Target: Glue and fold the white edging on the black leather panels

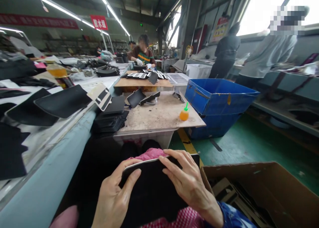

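A flat black panel (152, 191) with a pale upper edge lies across my lap on pink checked cloth (185, 218). My left hand (118, 188) grips its upper left corner, thumb on the black face and fingers behind. On the top edge, right of the middle, my right hand (185, 178) pinches the rim between thumb and fingers. Ahead of my knees, a worktable (147, 116) carries a stack of black pieces (111, 118), a few curved black pieces (136, 98) and a small orange bottle (184, 114) with a green nozzle.
Close by on the right stands an open cardboard box (264, 175) with flat pieces inside. A blue bin (219, 102) is beyond it. Along the left runs a long table (67, 135) bearing black panels (64, 100). A gloved co-worker (142, 55) sits ahead; other people stand at the right.
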A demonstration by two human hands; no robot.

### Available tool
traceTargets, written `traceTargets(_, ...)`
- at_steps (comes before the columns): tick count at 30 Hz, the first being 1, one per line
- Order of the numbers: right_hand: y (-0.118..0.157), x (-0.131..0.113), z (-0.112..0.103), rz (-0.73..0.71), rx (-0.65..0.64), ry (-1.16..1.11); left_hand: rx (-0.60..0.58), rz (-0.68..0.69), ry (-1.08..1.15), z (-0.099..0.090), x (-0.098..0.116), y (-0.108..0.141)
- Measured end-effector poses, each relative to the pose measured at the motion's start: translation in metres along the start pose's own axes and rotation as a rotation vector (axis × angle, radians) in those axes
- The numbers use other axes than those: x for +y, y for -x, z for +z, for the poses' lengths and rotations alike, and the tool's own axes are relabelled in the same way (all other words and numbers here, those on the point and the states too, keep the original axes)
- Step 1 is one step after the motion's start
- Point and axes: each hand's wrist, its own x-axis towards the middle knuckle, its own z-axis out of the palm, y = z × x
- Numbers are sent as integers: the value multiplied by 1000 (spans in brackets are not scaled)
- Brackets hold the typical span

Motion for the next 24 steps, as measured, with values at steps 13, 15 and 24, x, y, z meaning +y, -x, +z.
traceTargets(13,-32,-8,-13,30,98,-206,31,273,-92,-7,12,7)
traceTargets(15,-35,-11,-18,61,67,-282,11,348,-132,-13,13,7)
traceTargets(24,-42,-19,-29,109,37,-413,64,179,-55,-17,22,20)
